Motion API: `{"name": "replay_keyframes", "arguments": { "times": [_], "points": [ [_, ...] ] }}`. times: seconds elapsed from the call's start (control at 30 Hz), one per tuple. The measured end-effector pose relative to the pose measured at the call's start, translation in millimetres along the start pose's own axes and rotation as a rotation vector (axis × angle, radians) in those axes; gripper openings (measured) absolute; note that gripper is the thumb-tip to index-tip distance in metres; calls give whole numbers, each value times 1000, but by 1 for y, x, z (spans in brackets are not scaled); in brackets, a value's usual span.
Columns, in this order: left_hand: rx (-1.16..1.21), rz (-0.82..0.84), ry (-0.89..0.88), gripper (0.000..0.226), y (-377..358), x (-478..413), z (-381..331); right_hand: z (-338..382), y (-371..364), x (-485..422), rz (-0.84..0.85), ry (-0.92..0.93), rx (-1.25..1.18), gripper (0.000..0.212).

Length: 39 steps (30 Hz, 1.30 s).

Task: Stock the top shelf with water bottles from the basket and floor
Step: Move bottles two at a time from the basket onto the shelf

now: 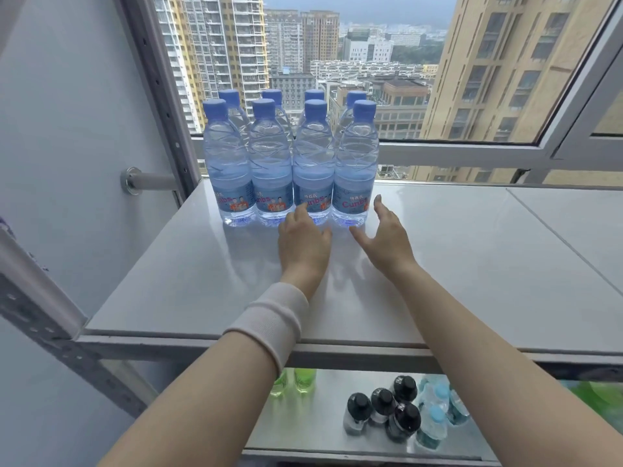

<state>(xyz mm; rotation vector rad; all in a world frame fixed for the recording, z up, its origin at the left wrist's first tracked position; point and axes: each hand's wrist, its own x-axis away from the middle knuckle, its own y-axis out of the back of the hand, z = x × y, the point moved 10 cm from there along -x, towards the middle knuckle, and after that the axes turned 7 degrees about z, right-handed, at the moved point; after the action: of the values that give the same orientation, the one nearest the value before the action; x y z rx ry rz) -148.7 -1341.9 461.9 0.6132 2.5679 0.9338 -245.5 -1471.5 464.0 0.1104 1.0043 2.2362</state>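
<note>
Now: eight clear plastic water bottles (269,156), blue-capped, stand in two rows of four, upper left-centre of frame, on the glossy white top shelf (472,251). Left hand (303,242) empty, index fingertip touching the third front bottle. Right hand (386,239) spread wide just beside the fourth, holding nothing.

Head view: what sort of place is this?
Probably a stockroom high in a building: a slotted metal rack, eight matching water bottles on its top shelf, more drinks below, tower blocks through the window.
</note>
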Motion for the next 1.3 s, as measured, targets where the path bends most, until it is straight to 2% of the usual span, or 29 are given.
{"name": "replay_keyframes", "arguments": {
  "times": [0.13,0.23,0.4,0.57,0.83,1.0,1.3],
  "points": [
    [-360,39,-153,51,-1,30,-17,2,2,32,28,17,194,72],
    [-448,65,-204,52,-4,56,-22,1,4,61,37,19,289,70],
    [-488,76,-238,53,1,120,-35,5,11,126,112,32,444,69],
    [-499,35,-229,52,11,199,-43,8,29,202,123,116,486,68],
    [-561,129,-273,51,-15,321,-39,-30,36,331,203,94,548,66],
    [-582,231,-271,50,-39,391,-9,-59,11,408,247,26,523,66],
    [-572,416,-109,51,-81,528,87,-117,-55,558,422,-19,546,65]
  ]
}}
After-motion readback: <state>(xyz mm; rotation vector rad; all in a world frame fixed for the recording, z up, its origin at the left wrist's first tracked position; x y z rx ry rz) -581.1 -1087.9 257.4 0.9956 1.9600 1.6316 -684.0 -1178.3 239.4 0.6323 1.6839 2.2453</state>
